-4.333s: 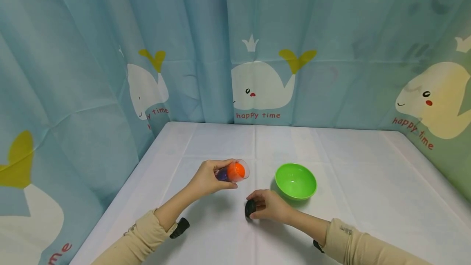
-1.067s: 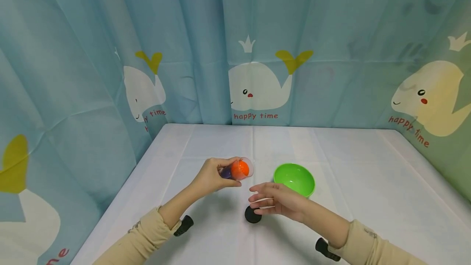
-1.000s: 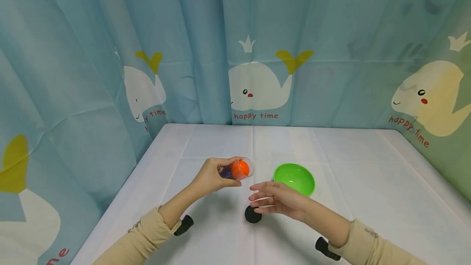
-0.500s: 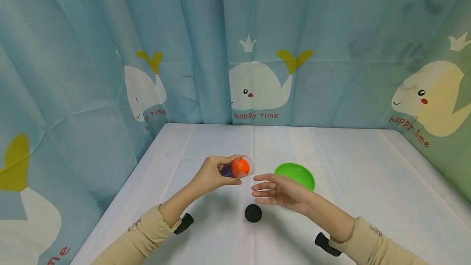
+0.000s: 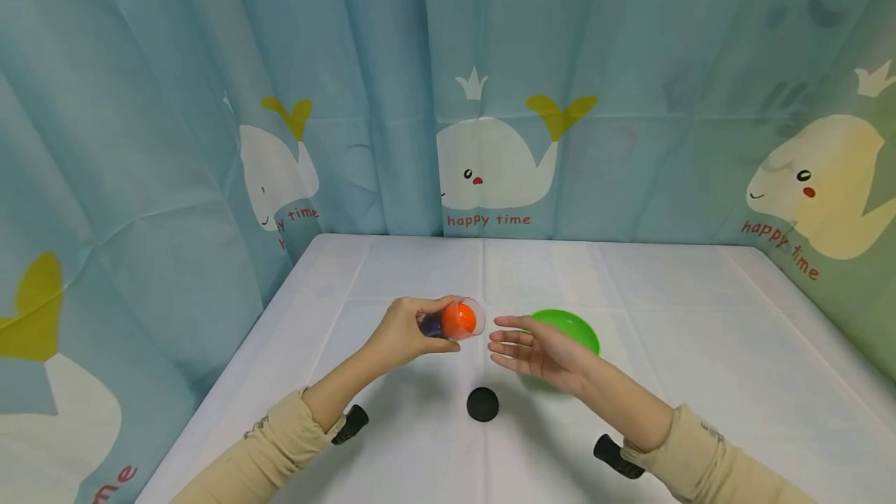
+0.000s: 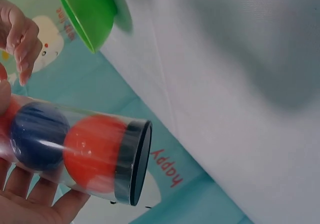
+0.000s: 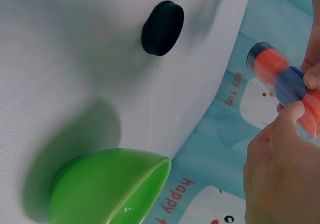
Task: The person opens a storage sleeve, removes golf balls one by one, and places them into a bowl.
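Observation:
My left hand (image 5: 406, 334) grips a clear plastic tube (image 5: 481, 313) lying sideways above the table, its uncovered mouth toward the right. Inside, an orange ball (image 5: 458, 320) sits near the mouth. A dark blue ball (image 6: 40, 136) and another orange ball (image 6: 95, 153) come behind it, in the left wrist view. A black cap (image 6: 134, 161) closes the tube's far end. My right hand (image 5: 542, 352) is held beside the mouth, fingers extended, holding nothing. Below it a round black lid (image 5: 483, 404) lies on the cloth.
A green bowl (image 7: 95, 184) stands on the white tablecloth (image 5: 672, 317) behind my right hand, which partly covers it in the head view. Black devices (image 5: 617, 457) show at both wrists. A blue curtain (image 5: 378, 61) with whale prints rises behind the table.
My right hand, which held the black lid earlier, has left it flat on the table and moved up and slightly right, near the tube's mouth. The left hand has kept its grip, almost still.

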